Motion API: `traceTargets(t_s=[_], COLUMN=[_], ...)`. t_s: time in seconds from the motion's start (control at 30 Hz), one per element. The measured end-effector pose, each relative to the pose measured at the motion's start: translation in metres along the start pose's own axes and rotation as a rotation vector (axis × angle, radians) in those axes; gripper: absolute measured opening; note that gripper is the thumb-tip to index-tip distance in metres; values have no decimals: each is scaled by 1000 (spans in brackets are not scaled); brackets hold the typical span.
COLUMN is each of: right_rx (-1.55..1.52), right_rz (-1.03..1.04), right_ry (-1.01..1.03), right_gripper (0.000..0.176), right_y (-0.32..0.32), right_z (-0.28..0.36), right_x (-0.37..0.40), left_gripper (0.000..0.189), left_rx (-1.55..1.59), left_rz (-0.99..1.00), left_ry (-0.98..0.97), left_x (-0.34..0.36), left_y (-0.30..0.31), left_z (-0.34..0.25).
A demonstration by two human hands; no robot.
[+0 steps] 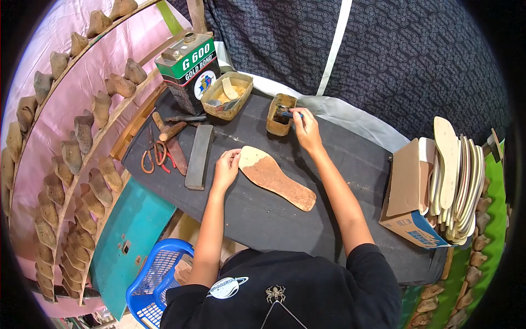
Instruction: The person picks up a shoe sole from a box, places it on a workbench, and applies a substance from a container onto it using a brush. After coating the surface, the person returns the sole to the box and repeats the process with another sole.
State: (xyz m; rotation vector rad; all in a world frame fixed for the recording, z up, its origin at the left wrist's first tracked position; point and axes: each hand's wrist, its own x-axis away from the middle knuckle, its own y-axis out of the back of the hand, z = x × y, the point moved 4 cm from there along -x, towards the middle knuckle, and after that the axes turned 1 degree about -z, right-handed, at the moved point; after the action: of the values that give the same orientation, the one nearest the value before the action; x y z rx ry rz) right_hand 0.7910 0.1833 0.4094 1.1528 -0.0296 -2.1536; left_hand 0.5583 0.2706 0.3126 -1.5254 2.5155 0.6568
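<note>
A shoe insole (282, 180) lies on the dark worktable; its wide end is pale at the tip, and the rest looks brown and coated. My left hand (225, 169) is closed at the edge of that wide end, thumb and fingers gripping it. My right hand (307, 130) is closed around the dark handle of a brush (286, 114). The brush reaches into a small, stained rectangular tub (280, 126), where its tip is hard to make out.
Left of the insole lie a grey sharpening-stone-like block (199, 158), scissors (155, 153) and a hammer (172, 130). Behind stand a G 600 can (189, 71) and a larger tub (227, 112). A carton (402, 181) of insoles stands right; shoe lasts (85, 131) line the left racks.
</note>
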Motion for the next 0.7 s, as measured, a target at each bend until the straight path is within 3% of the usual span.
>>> traceTargets(t_s=[0.3, 0.4, 0.53, 0.7], right_rx=[-75, -18, -14, -45], right_rz=[53, 13, -257, -256], right_ry=[-144, -93, 2, 120], right_gripper=[27, 36, 33, 24], right_y=[7, 16, 35, 44], right_z=[3, 13, 36, 63], right_x=[9, 13, 31, 58], left_gripper=[21, 19, 22, 24], left_rx=[28, 58, 51, 200], left_rz=[-22, -44, -46, -60], left_ry=[19, 18, 9, 65], left_x=[-1, -4, -1, -4], left_y=[-2, -2, -2, -1], left_z=[10, 9, 5, 15])
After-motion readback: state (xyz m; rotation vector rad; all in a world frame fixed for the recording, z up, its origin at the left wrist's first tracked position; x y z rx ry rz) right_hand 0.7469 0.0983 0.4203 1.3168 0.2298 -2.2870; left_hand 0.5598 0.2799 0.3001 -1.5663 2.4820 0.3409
